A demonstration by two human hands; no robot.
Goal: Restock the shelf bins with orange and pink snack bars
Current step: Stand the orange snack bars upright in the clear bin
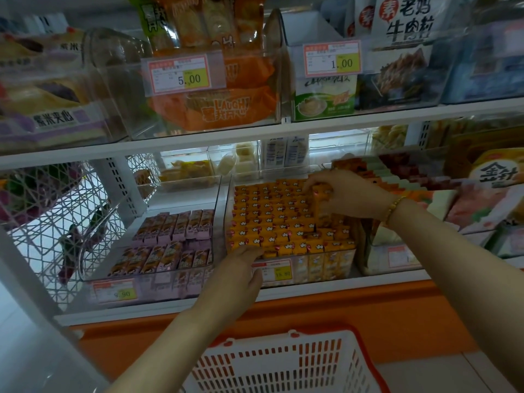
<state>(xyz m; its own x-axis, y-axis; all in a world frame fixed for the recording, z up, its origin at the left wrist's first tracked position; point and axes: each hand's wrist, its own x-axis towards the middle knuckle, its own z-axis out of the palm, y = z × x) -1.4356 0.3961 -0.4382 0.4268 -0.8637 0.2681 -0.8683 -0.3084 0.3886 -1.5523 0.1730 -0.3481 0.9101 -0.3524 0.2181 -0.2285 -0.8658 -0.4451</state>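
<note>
Orange snack bars (272,219) stood on end in tight rows in the clear bin (334,268) on the lower shelf (340,282), beyond the basket (283,361). The left hand (241,268) gripped the bin's front wall, fingers hooked over the rim, probably to steady it. Farther back, the right hand (348,194) had its fingers clamped on one bar (320,194), apparently seating it in the rear right rows. Pink snack bars (170,239) lay in the adjoining bin (158,282).
</note>
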